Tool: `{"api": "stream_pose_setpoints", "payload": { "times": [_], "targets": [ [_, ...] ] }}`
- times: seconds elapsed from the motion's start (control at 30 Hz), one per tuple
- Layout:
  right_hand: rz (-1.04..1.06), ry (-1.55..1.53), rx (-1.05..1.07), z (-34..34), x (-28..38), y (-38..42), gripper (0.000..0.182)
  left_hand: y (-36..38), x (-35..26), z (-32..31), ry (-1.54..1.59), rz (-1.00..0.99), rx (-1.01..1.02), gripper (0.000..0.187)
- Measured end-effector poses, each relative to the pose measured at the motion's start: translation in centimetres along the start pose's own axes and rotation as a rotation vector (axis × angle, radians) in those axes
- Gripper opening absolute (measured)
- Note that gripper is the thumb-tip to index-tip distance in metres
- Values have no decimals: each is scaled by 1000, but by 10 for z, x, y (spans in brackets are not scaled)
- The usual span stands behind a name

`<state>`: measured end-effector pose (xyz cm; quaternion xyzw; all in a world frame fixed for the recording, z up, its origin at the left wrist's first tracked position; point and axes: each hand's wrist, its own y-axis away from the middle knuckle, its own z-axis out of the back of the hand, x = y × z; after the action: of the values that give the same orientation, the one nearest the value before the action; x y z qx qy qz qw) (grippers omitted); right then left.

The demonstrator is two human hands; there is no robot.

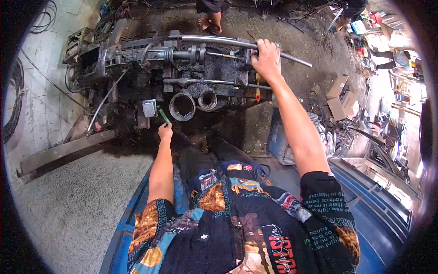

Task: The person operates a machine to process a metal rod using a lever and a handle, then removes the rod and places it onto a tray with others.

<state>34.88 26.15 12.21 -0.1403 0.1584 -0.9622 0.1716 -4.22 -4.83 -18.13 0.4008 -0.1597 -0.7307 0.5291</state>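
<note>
**Pipe point(210, 40) under your right hand point(267, 59), green handle point(162, 114) in your left hand point(165, 131)**

The pipe lies along the far side of the machine point(157, 55), from the upper centre of the frame towards the upper right. Your right hand reaches over it near the machine's right end, fingers curled around it with little gap and the thumb hanging on the near side; the grip probably serves to steady the pipe. Because the hand covers this stretch, you cannot tell whether the length jutting out beyond it is the same piece.

At left of centre, your left hand has its fingers folded on the lower end of the handle, seemingly held low so that the arm need not stretch. The handle slants up towards a grey box point(149, 108); whether the two join cannot be told.

The pipe looks smooth, round and grey, with a bright streak along its upper face; its bend may come from the lens. The machine beneath is dark and grimy, with a paler rod point(219, 82) running across it and two round cups point(182, 107) point(207, 101) on the near side. The handle is thin, straight and plain green.
</note>
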Motion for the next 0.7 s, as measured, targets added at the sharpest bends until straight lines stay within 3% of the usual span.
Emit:
{"api": "stream_pose_setpoints", "payload": {
  "times": [0.1, 0.17, 0.23, 0.3, 0.33, 0.47, 0.53, 0.57, 0.67, 0.7],
  "targets": [
    [11, 16, 26, 2, -2, 0, 29, -6, -4, -7, 0, -25, -58, 41],
    [16, 41, 45, 3, -4, 0, 28, 4, -11, 4, -31, -17, 49, 41],
    [28, 55, 56, 3, -7, -3, 27, 28, -27, 16, -43, 24, 61, 47],
    [21, 74, 204, 4, -13, -7, 26, 48, -33, 30, -263, -83, -7, 55],
    [75, 58, 169, 4, -16, -9, 26, 64, -38, 39, -269, -123, 7, 60],
    [152, 20, 171, -1, -27, -14, 26, 126, -75, 82, -375, -147, -52, 56],
    [166, -5, 178, 0, -29, -15, 26, 151, -90, 101, -366, -337, -70, 48],
    [169, -16, 196, 0, -30, -14, 26, 163, -99, 109, -366, -338, -86, 48],
    [169, -10, 163, 0, -31, -11, 28, 177, -126, 125, -264, -741, -264, 36],
    [166, -4, 156, 0, -32, -12, 29, 189, -148, 135, -266, -752, -278, 36]
  ]
}}
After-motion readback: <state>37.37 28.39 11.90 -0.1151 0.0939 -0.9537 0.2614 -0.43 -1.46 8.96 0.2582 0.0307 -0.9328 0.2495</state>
